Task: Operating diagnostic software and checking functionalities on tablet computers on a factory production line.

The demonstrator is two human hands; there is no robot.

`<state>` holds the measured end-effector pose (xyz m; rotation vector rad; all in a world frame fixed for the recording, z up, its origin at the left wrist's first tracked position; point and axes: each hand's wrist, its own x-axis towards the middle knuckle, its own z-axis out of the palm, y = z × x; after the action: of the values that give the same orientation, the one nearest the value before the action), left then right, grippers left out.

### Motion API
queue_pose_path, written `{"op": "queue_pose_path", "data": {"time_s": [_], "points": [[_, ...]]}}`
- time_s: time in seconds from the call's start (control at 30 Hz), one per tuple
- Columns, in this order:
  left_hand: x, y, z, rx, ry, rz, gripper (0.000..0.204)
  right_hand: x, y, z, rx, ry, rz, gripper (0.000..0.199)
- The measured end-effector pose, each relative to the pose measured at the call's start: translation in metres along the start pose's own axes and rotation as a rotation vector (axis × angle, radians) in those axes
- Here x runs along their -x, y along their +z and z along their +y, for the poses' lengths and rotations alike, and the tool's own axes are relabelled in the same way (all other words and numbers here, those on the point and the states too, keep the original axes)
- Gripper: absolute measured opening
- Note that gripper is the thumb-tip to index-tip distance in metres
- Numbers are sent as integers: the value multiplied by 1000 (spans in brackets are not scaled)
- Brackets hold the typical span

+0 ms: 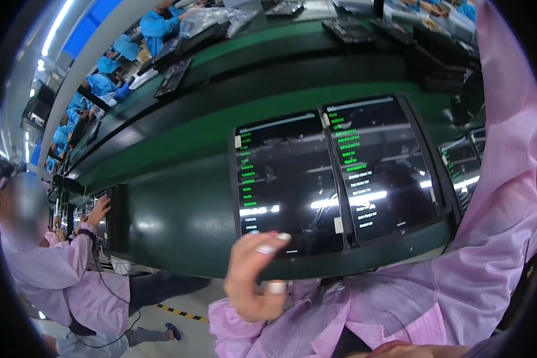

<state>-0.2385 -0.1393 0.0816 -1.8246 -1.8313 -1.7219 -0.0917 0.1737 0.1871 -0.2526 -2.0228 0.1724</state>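
Two black tablets lie side by side on the green bench, screens lit with lists of green and white lines. My left hand (253,280) is over the lower left edge of the left tablet (286,185). Its thumb and forefinger are apart, with white covers on the fingertips, and nothing is held. Whether the forefinger touches the screen I cannot tell. The right tablet (385,167) lies just beside it. My right arm, in a pink sleeve (510,119), stretches up along the right side, and its hand is out of the picture.
Another lit tablet (459,170) lies at the right, partly behind my sleeve. Beyond the green bench (173,209) runs a dark conveyor (268,77), with more dark devices (349,30) on the far side. A co-worker in pink (59,262) is at the left. People in blue (158,24) work farther off.
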Motion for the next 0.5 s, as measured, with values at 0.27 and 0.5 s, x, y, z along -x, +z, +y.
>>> {"op": "queue_pose_path", "data": {"time_s": [0.27,0.5], "points": [[29,52,0,-287,130,-293,29,23,-3,3,-173,72,-211,25],[36,63,-1,-278,243,-230,22,23,-17,-1,-264,78,-397,26]]}}
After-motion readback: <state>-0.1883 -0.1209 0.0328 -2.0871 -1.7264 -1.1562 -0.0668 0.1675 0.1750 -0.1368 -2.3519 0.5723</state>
